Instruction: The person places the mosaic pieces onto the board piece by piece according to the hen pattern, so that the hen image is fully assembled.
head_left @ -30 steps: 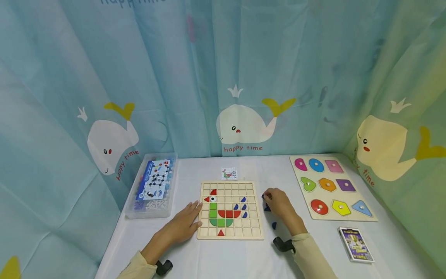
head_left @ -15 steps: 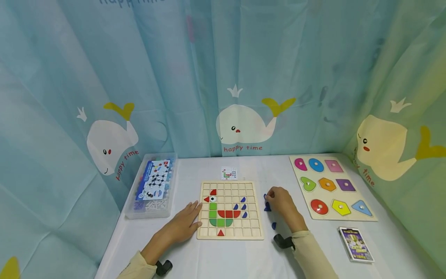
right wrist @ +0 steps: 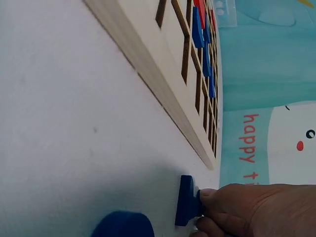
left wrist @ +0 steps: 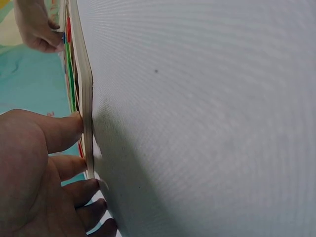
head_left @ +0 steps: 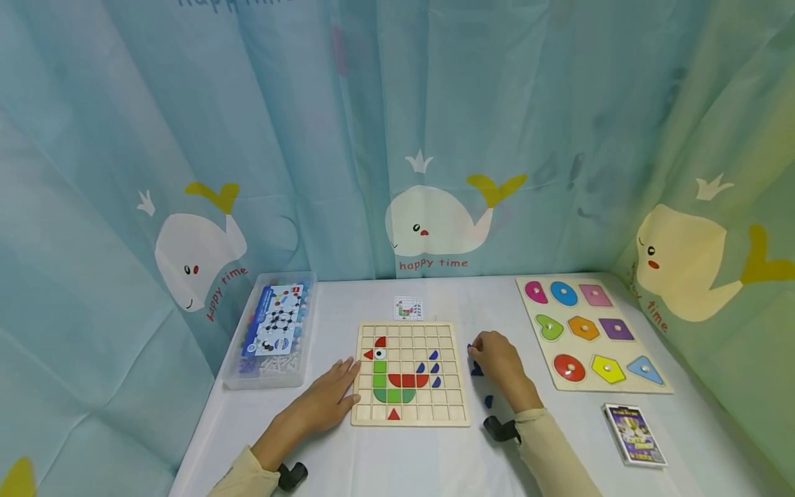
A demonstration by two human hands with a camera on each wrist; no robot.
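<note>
A wooden grid board (head_left: 456, 414) lies on the table, bearing a bird-like pattern of red, green and blue pieces. My left hand (head_left: 326, 399) rests at its left edge; in the left wrist view the thumb and fingertips touch the rim, fingers fairly straight. Right of the board, my right hand (head_left: 499, 359) pinches a small blue piece (right wrist: 198, 202) between thumb and fingers, partly hidden by them. Another blue piece (right wrist: 184, 200) stands right against it. Loose blue pieces lie near that hand, among them a half-round blue piece (head_left: 488, 402).
A small pattern card (head_left: 408, 308) lies behind the board. To the left is a clear plastic box (head_left: 270, 331) of small parts. A knob shape puzzle (head_left: 590, 338) and a card pack (head_left: 633, 435) lie to the right. A curtain (head_left: 348, 138) hangs behind.
My right hand shifted slightly right among the loose blue pieces, then back left toward the board. The left hand and the pieces on the board stay as they were.
</note>
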